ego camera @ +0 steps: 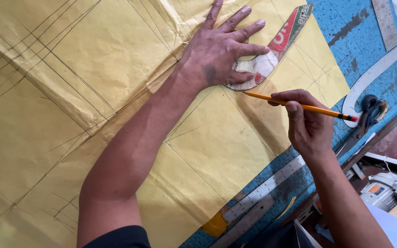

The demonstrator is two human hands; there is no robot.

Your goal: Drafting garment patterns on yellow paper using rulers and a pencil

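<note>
My left hand (224, 48) lies flat, fingers spread, pressing a curved cardboard template (281, 39) onto a large creased sheet of yellow pattern paper (93, 92) covered in pencil lines. My right hand (306, 124) grips an orange pencil (299, 106) with a red eraser end. The pencil's tip touches the paper just below the template's rounded lower edge. Both forearms reach in from the bottom of the view.
The paper lies on a worn blue table (345, 27). A metal ruler (263, 189) runs along the table's near edge, a white curved ruler (368, 78) and a straight ruler (386, 23) lie at top right. Scissors (368, 115) rest by the edge; a sewing machine (387, 188) stands below.
</note>
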